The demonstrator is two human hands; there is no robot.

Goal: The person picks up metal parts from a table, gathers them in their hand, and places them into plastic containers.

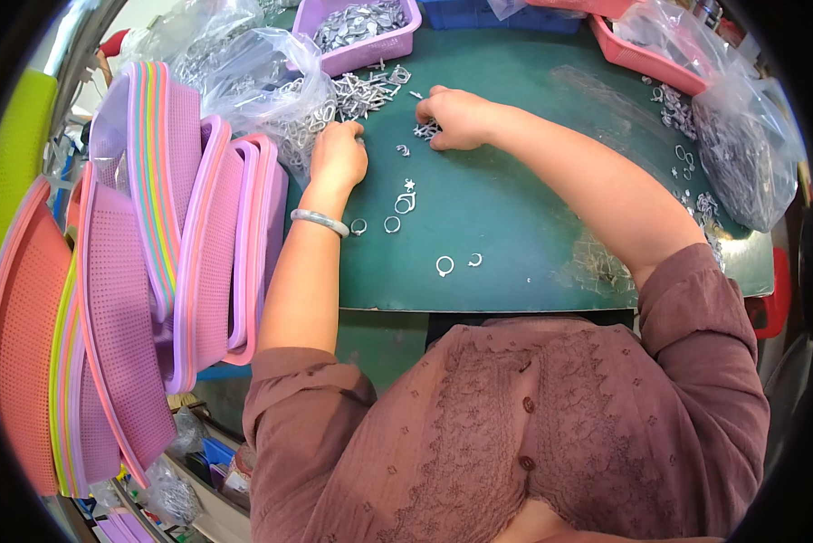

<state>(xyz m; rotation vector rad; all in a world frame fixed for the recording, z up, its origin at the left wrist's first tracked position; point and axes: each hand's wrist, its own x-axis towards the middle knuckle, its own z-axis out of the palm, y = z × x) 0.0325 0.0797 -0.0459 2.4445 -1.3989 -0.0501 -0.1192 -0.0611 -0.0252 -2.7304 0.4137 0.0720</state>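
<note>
My left hand (339, 156) is curled at the right edge of a heap of small silver-coloured metal pieces (363, 94). Its fingertips are turned away, so what they hold is hidden. Just to the right, my right hand (459, 118) bends its thumb and fingers around a small cluster of silvery pieces (426, 130) on the green tabletop (506, 208). Nearer to me lie several loose ring-shaped pieces, among them a ring (444, 265), an open ring (475, 260) and a ring with a wide head (406, 203).
Stacked perforated plastic baskets (121, 244) crowd the left side. Clear bags of metal pieces stand at the back left (266, 77) and right (741, 154). A purple basket (370, 56) of flat pieces and a pink basket (646, 65) line the far edge.
</note>
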